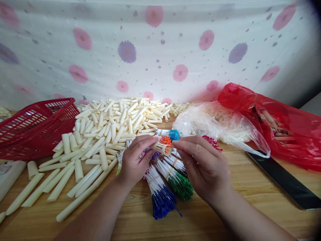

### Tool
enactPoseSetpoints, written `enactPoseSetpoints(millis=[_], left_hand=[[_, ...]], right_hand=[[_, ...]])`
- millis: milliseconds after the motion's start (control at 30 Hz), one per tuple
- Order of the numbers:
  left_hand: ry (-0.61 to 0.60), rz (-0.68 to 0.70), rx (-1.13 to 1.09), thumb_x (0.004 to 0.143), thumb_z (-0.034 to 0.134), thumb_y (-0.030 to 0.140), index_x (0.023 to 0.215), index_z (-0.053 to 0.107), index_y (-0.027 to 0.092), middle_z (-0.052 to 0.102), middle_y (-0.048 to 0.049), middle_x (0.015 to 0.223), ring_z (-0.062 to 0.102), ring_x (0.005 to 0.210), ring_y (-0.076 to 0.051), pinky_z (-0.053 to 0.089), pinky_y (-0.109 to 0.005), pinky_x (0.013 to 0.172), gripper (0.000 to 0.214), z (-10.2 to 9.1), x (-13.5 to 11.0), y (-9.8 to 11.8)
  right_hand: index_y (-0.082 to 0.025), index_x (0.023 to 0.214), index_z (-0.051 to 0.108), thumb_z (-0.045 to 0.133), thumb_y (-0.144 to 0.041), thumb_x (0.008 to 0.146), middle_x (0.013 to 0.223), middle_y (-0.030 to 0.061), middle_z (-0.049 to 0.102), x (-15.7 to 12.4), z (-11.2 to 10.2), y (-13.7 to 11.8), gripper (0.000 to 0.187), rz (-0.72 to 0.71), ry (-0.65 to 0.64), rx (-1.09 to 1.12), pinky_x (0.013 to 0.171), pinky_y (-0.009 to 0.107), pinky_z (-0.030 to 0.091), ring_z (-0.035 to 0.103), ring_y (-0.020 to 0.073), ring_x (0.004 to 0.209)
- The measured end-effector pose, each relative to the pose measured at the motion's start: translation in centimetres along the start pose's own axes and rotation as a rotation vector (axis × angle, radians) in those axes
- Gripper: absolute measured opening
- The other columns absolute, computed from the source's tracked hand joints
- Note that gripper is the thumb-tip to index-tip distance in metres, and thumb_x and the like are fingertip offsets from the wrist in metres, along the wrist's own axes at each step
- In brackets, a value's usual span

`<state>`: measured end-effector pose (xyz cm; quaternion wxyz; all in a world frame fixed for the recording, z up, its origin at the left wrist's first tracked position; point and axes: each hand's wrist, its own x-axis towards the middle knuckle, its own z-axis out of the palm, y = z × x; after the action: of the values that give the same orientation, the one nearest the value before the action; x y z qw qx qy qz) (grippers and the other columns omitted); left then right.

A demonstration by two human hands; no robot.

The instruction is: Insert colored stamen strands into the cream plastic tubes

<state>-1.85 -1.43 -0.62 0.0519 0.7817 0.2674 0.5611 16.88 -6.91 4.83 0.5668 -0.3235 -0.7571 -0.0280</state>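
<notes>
Between the thumb and fingers of my left hand (135,160) is a short cream slotted tube (160,147), its open end turned to the right. My right hand (207,164) is pinched closed right at that end. Something thin and brownish shows at its fingertips, too small to name. Below and behind the hands lie bundles of white thin stems with coloured tips: dark blue (162,201), green (180,185), light blue (173,134) and orange (165,140). Purple and crimson tips are partly hidden by my hands.
A big heap of cream tubes (122,117) covers the table's left and back, beside a red plastic basket (37,117). On the right are a clear plastic bag (208,120), a red bag (301,130) with pieces inside, and a black flat phone-like slab (283,180).
</notes>
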Motion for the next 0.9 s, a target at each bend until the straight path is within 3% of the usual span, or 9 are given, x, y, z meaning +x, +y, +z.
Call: enactPoseSetpoints(millis=[567, 900], left_hand=[[0.018, 0.078, 0.114, 0.081, 0.061, 0.005, 0.111, 0.063, 0.023, 0.067, -0.0045, 0.102, 0.064, 0.095, -0.015, 0.053, -0.028, 0.083, 0.035, -0.3, 0.3, 0.7], [0.009, 0.130, 0.237, 0.083, 0.062, 0.012, 0.110, 0.064, 0.024, 0.067, -0.0042, 0.097, 0.064, 0.091, -0.016, 0.053, -0.029, 0.081, 0.029, -0.3, 0.4, 0.9]], right_hand=[[-0.016, 0.079, 0.061, 0.059, -0.009, 0.081, 0.072, 0.0042, 0.063, -0.3, 0.5, 0.9, 0.007, 0.005, -0.060, -0.031, 0.062, 0.029, 0.048, 0.057, 0.0150, 0.070], [-0.017, 0.070, 0.058, 0.061, -0.008, 0.077, 0.068, -0.0008, 0.059, 0.0, 0.3, 1.7, 0.012, 0.184, -0.114, 0.125, 0.060, 0.024, 0.045, 0.056, 0.0105, 0.065]])
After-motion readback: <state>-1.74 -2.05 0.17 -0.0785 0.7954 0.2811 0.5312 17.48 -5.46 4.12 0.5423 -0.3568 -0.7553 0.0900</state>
